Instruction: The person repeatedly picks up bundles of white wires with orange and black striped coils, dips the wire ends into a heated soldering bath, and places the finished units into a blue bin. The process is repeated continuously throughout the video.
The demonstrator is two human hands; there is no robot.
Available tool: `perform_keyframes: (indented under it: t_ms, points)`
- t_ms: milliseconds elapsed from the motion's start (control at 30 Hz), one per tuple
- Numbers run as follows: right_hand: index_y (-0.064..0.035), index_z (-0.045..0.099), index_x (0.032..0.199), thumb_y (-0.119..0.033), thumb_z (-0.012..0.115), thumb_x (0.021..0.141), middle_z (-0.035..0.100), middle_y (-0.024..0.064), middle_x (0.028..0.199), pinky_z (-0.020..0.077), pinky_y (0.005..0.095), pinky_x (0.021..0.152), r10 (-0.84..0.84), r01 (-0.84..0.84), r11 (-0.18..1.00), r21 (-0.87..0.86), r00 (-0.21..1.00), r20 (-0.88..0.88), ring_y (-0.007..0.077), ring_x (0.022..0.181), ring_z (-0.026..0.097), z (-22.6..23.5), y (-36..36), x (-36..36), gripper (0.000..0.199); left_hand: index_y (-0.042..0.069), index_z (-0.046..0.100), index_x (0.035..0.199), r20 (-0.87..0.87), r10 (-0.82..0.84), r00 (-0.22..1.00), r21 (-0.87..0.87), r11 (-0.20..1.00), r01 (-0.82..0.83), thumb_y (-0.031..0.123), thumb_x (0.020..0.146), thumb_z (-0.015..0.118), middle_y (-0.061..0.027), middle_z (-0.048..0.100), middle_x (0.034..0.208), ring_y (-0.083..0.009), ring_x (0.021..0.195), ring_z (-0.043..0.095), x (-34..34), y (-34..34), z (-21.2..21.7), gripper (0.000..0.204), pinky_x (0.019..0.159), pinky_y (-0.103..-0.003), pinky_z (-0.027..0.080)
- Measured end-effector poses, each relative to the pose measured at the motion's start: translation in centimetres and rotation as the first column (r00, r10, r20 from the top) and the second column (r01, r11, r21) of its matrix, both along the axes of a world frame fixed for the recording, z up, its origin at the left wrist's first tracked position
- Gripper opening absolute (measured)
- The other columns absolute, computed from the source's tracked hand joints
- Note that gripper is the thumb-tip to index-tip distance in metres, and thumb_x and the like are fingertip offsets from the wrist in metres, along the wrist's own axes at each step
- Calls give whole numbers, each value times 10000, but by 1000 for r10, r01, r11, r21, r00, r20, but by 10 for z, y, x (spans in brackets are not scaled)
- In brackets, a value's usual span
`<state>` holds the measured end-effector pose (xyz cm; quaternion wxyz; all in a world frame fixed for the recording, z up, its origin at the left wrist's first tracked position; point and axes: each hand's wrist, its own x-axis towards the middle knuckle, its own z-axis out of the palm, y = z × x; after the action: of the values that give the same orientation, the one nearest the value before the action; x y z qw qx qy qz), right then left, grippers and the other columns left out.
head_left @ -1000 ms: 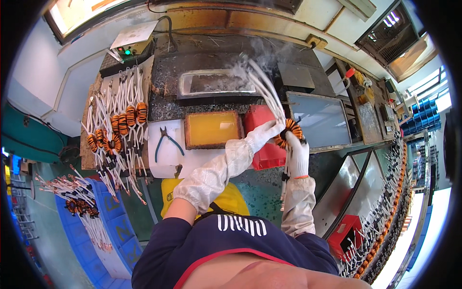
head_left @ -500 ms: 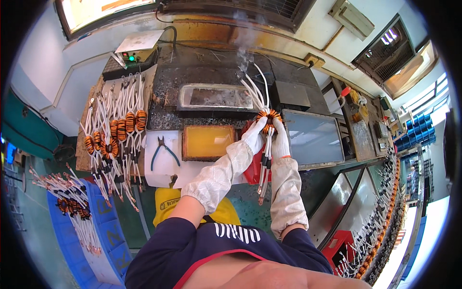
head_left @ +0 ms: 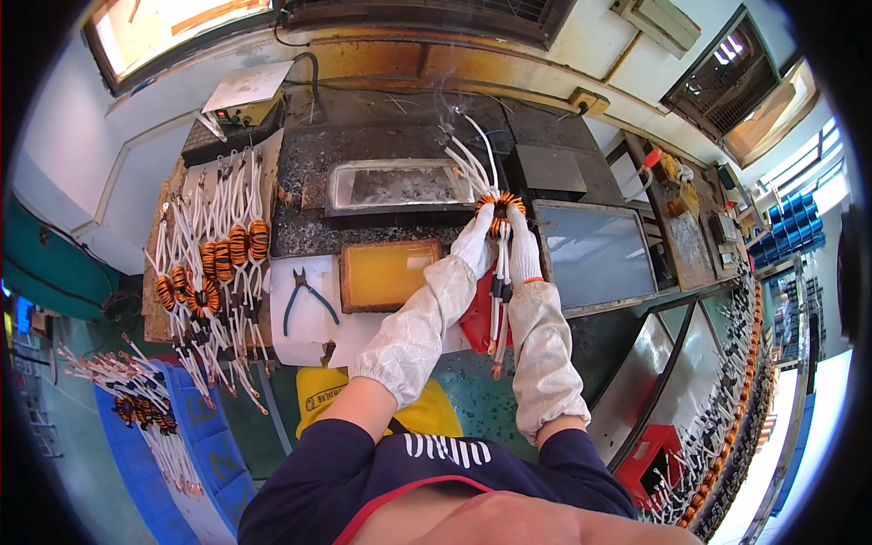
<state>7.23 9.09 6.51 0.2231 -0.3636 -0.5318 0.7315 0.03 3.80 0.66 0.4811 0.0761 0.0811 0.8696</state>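
Observation:
A ring-shaped coil [head_left: 502, 201] wound with orange wire is held between both my gloved hands, beside the right end of a metal trough. My left hand [head_left: 472, 240] grips its left side, and my right hand [head_left: 524, 249] closes on its right side. White leads [head_left: 479, 162] stretch away from the coil toward the back of the bench, with thin smoke near their tips. More leads [head_left: 498, 311] with black sleeves and copper-coloured ends hang down between my wrists. The trough [head_left: 340, 187] holds a greyish, crusted surface.
A shallow tray [head_left: 346, 283] of amber liquid sits nearer me, with cutting pliers [head_left: 299, 283] on white paper to its left. Several finished-looking coils [head_left: 238, 243] lie at the left. A grey-surfaced tray [head_left: 595, 250] is at the right. Blue bins [head_left: 213, 436] stand low left.
My hands and the coil have shifted slightly farther away from me, and the leads' tips have swung a little left. The smoke above them has thinned. The whole view has moved slightly.

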Motion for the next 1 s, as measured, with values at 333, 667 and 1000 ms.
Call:
perform_keyframes:
  t_ms: [333,667,1000]
  points:
    - [26,700,906,-519,629,853,662,78,782,450,295,563,-138,131,987,93,988,71,149,627,585,-15,8,-15,552,71,452,1350,2,12,1000,-22,1000,-12,460,1008,407,-119,568,1271,-288,1136,566,4,-2,-1,520,1033,-463,440]
    - [-12,705,806,-533,636,824,652,71,728,435,291,549,-129,111,985,133,983,132,147,612,589,-22,21,-18,526,23,536,1241,87,168,982,-166,974,-152,414,991,495,-133,635,1152,-293,1012,631,7,9,2,467,942,-444,508]
    - [-49,708,847,-566,612,849,643,46,739,441,280,554,-110,76,984,158,970,218,137,617,571,-14,18,-17,526,39,572,1194,102,155,983,-189,973,-134,412,973,542,-109,656,1073,-256,927,643,1,13,-9,435,864,-423,532]
